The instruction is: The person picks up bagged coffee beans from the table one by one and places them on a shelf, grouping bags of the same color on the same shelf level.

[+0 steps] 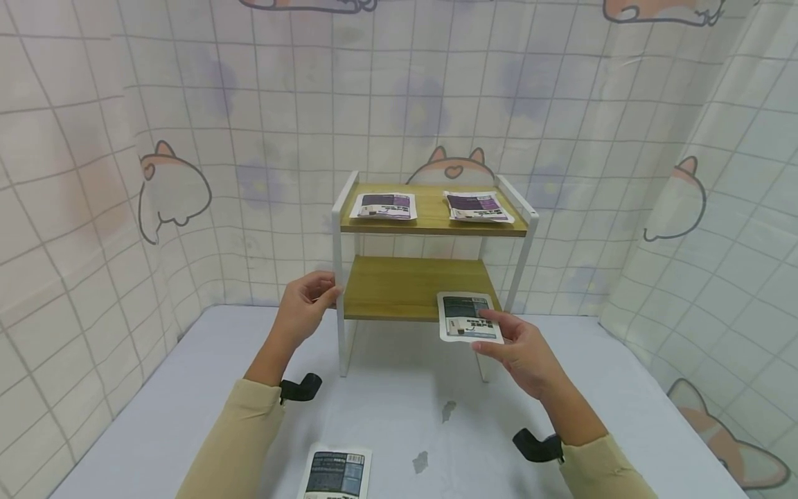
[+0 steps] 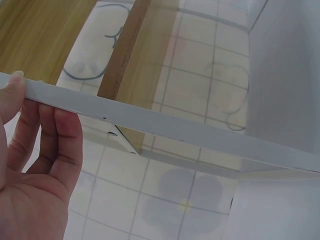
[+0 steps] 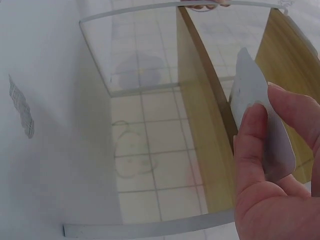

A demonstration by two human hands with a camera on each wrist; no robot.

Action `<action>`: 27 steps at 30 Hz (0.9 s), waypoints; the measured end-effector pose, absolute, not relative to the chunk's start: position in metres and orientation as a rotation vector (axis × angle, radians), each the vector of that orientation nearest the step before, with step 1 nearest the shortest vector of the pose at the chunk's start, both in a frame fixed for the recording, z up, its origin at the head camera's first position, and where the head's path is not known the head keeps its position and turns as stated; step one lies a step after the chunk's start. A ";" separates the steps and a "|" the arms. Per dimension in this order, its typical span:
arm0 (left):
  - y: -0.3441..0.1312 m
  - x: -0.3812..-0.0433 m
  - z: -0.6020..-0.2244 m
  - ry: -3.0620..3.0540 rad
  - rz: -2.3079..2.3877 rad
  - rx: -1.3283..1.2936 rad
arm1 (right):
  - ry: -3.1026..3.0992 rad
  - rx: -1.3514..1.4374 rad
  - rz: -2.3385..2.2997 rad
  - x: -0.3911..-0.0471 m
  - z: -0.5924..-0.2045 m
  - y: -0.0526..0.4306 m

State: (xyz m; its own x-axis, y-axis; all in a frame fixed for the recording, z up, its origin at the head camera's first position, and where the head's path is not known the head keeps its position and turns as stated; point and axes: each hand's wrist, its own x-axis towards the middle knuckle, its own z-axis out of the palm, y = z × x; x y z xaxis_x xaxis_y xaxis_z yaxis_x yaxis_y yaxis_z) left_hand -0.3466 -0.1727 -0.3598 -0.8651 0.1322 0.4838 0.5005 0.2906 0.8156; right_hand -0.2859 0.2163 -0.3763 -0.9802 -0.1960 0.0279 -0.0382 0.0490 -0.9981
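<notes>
A two-tier shelf (image 1: 430,230) with wooden boards and a white frame stands on the table. My left hand (image 1: 307,305) grips its left front post; in the left wrist view the thumb lies on one side of the white post (image 2: 165,127) and the fingers curl behind it. My right hand (image 1: 520,350) pinches a white packet with a dark green label (image 1: 464,317) between thumb and fingers. This packet overlaps the front right edge of the lower board (image 1: 399,287). In the right wrist view the packet (image 3: 265,120) shows edge-on beside that board.
On the upper board lie purple-labelled packets, one group at left (image 1: 383,206) and a small stack at right (image 1: 479,207). Another dark-labelled packet (image 1: 337,475) lies on the white table (image 1: 386,416) near the front. Grey patches (image 1: 420,462) mark the tabletop. A patterned curtain (image 1: 280,138) surrounds it.
</notes>
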 end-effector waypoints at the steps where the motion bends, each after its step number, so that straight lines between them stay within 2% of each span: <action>1: -0.173 -0.347 -0.360 -2.240 -1.597 -0.572 | 2.188 -0.245 -2.076 -0.286 -0.376 0.216; 27: -0.172 -0.347 -0.360 -2.247 -1.598 -0.552 | 2.201 -0.229 -2.065 -0.292 -0.373 0.214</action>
